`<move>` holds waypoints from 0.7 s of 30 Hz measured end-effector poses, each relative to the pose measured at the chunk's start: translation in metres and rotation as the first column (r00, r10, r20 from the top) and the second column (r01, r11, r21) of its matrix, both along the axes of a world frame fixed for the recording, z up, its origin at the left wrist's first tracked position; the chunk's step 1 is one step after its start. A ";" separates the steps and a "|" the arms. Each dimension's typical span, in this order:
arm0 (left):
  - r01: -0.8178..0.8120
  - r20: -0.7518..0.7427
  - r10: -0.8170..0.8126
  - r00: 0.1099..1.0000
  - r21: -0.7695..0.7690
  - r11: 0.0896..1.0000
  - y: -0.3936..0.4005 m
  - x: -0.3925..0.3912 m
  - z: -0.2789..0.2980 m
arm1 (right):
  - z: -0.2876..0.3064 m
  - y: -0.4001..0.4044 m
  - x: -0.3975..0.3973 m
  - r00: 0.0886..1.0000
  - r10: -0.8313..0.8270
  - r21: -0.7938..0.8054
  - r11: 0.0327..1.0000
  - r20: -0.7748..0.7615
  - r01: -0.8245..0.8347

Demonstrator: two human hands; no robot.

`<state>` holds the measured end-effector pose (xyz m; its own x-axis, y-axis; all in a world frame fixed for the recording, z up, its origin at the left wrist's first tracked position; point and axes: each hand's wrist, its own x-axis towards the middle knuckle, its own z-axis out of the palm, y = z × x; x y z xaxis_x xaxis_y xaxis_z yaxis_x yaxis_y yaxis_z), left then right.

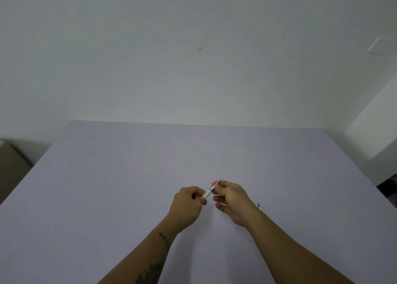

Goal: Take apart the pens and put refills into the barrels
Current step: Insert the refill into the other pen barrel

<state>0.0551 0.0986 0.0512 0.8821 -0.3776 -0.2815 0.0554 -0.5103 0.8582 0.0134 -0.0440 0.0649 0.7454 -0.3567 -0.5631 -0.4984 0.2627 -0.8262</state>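
Observation:
A white pen (208, 194) with a silver tip section is held between both hands above the middle of the lavender table (107, 176). My left hand (189, 202) is closed around the white barrel, most of which is hidden in the fist. The fingertips of my right hand (231, 199) pinch the silver tip end, whose point sticks out past them. A second thin pen part (259, 206), dark-tipped and white, lies on the table just right of my right wrist, mostly hidden by the forearm.
The table's far edge meets a plain white wall. A brown box (10, 167) stands on the floor at the left. Dark objects (390, 187) sit past the table's right edge.

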 end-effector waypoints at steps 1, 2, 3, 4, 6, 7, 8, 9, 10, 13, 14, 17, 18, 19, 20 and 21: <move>0.000 0.001 0.000 1.000 0.002 1.000 0.000 0.000 0.000 | 0.000 0.000 0.000 1.000 -0.003 0.004 1.000 0.004 0.003; -0.002 -0.001 0.002 1.000 0.000 1.000 -0.001 0.000 -0.001 | 0.000 0.000 0.000 1.000 -0.006 0.010 1.000 0.007 0.006; -0.005 -0.006 0.005 1.000 -0.003 1.000 -0.001 0.000 -0.002 | 0.000 0.000 -0.001 1.000 -0.008 0.017 1.000 0.011 0.008; -0.008 -0.011 0.008 1.000 -0.006 1.000 0.000 0.001 -0.002 | 0.000 0.000 -0.001 1.000 -0.007 0.024 1.000 0.013 0.007; -0.011 -0.013 0.010 1.000 -0.006 1.000 0.000 0.001 -0.002 | 0.000 0.000 -0.002 1.000 -0.004 0.039 0.999 0.011 0.003; -0.012 -0.014 0.011 1.000 -0.007 1.000 0.000 0.001 -0.002 | -0.001 0.000 -0.002 1.000 -0.004 0.040 0.999 0.009 0.004; -0.012 -0.016 0.012 1.000 -0.008 1.000 0.000 0.000 -0.002 | -0.001 0.000 -0.002 1.000 -0.007 0.035 0.999 0.005 0.006; -0.011 -0.020 0.010 1.000 -0.009 1.000 -0.001 0.000 -0.002 | -0.001 0.000 -0.002 1.000 -0.012 0.027 1.000 0.000 0.012; -0.008 -0.022 0.007 1.000 -0.009 1.000 -0.001 0.000 -0.002 | -0.002 0.000 -0.002 1.000 -0.018 0.021 1.000 -0.004 0.018; 0.001 -0.028 -0.001 1.000 -0.013 1.000 -0.002 -0.001 -0.002 | -0.002 0.000 -0.002 1.000 -0.018 0.014 1.000 -0.007 0.018; 0.003 -0.031 -0.003 1.000 -0.020 1.000 -0.002 -0.001 -0.003 | -0.001 0.000 -0.002 1.000 -0.016 0.014 1.000 -0.006 0.016; 0.007 -0.072 -0.009 0.997 -0.037 0.999 -0.001 -0.001 -0.004 | 0.000 -0.002 -0.002 1.000 -0.005 0.002 1.000 -0.016 0.005; 0.006 -0.096 -0.011 0.995 -0.044 0.999 0.000 -0.001 -0.004 | 0.000 -0.002 -0.002 1.000 0.001 0.003 1.000 -0.020 0.000; 0.002 -0.125 -0.008 0.992 -0.052 0.999 0.001 -0.001 -0.005 | 0.000 -0.002 -0.002 1.000 0.008 0.010 1.000 -0.021 -0.008; -0.005 -0.154 -0.005 0.988 -0.062 0.998 0.002 -0.001 -0.005 | 0.001 -0.002 -0.003 1.000 0.016 0.019 1.000 -0.019 -0.016; -0.011 -0.181 -0.002 0.984 -0.071 0.997 0.003 -0.001 -0.005 | 0.001 -0.002 -0.004 1.000 0.024 0.028 0.999 -0.017 -0.023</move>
